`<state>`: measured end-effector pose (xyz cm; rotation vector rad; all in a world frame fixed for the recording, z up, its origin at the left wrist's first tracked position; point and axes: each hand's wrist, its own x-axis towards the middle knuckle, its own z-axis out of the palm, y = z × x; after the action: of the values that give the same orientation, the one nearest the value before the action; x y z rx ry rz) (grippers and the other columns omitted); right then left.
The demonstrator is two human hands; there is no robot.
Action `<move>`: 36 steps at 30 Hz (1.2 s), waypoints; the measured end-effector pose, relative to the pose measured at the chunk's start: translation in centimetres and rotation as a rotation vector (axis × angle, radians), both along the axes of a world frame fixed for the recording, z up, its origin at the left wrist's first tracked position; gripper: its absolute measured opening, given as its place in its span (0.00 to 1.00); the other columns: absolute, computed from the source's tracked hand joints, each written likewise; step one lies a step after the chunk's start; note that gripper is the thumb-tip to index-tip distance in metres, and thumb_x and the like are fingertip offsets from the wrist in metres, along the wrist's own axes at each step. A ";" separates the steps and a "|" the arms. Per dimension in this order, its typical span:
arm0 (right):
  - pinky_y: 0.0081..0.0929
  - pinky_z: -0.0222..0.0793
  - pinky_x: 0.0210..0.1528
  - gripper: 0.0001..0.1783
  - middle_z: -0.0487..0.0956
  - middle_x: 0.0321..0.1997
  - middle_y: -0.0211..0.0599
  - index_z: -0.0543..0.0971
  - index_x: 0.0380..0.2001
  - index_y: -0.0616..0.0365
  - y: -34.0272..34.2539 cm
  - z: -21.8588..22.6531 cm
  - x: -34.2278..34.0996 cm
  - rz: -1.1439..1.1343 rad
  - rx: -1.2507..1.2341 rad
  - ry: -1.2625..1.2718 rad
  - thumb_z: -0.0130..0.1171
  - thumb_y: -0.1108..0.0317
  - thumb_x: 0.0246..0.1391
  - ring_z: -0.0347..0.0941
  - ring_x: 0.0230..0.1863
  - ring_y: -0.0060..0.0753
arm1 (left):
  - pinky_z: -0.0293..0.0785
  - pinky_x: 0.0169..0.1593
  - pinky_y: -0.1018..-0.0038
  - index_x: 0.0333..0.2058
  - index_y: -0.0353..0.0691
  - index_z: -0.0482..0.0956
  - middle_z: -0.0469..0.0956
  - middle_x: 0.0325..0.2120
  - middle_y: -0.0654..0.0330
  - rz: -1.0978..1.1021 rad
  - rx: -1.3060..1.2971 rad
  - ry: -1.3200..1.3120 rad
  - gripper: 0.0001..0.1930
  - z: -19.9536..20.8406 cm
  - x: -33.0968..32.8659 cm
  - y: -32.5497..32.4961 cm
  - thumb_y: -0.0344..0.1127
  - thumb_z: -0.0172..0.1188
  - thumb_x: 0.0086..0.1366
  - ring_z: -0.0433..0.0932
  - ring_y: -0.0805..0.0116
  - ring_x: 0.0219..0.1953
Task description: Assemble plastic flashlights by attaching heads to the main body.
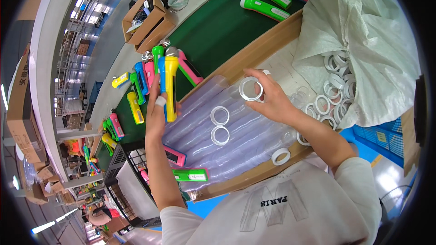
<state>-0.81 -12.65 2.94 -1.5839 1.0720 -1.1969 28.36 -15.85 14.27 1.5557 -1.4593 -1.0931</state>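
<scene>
My left hand (pixel 157 115) is closed around a yellow flashlight (pixel 169 86), held upright with its silvery lens end at the top. Between the thumb and fingers of my right hand (pixel 274 97) is a white plastic ring (pixel 250 89), its opening turned toward me. Below it, two loose white rings (pixel 220 115) lie on clear plastic tubes (pixel 236 143) in a shallow cardboard box (pixel 254 179). Just past my left hand, several coloured flashlights (pixel 149 73) lie close together. A green flashlight (pixel 193 175) and a pink one (pixel 175 155) rest at the box's left end.
A white woven sack (pixel 359 22) spills white rings (pixel 335 86) at the right. More flashlights (pixel 268 0) lie on the green belt (pixel 204 27). A small cardboard box (pixel 152 25) stands beyond it. At the lower left is a black crate (pixel 119 163); blue crates (pixel 379 138) sit at right.
</scene>
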 end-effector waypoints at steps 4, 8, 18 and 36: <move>0.27 0.70 0.44 0.46 0.69 0.54 0.42 0.59 0.64 0.53 -0.1 -0.3 0.2 -0.016 -0.020 0.016 0.67 0.75 0.40 0.69 0.41 0.34 | 0.76 0.28 0.70 0.66 0.42 0.53 0.70 0.50 0.48 -0.165 0.114 0.165 0.36 2.3 -3.1 5.2 0.40 0.53 0.60 0.78 0.62 0.29; 0.32 0.70 0.50 0.47 0.67 0.58 0.46 0.57 0.65 0.53 0.1 0.2 -0.6 0.116 -0.042 -0.098 0.68 0.73 0.41 0.71 0.48 0.42 | 0.78 0.32 0.72 0.66 0.41 0.54 0.70 0.49 0.50 -0.388 0.215 0.035 0.30 3.4 -5.6 7.5 0.33 0.49 0.65 0.78 0.66 0.33; 0.33 0.67 0.57 0.39 0.72 0.55 0.44 0.65 0.59 0.55 0.5 0.3 -1.8 0.207 -0.303 0.074 0.70 0.73 0.42 0.71 0.53 0.45 | 0.81 0.29 0.64 0.65 0.37 0.55 0.75 0.44 0.48 -0.286 0.489 0.381 0.33 6.3 -6.7 9.2 0.45 0.55 0.66 0.81 0.56 0.29; 0.40 0.71 0.46 0.34 0.76 0.43 0.48 0.67 0.52 0.58 2.3 3.5 -2.7 0.383 -0.236 0.232 0.72 0.67 0.41 0.76 0.43 0.51 | 0.77 0.43 0.62 0.51 0.42 0.75 0.77 0.46 0.51 -0.703 -0.318 -0.881 0.30 6.5 -7.4 10.2 0.30 0.67 0.45 0.78 0.50 0.43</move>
<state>-3.48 -10.30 6.47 -2.0420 0.7359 -0.9193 20.99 -5.68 20.72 1.3609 -2.7603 -0.4293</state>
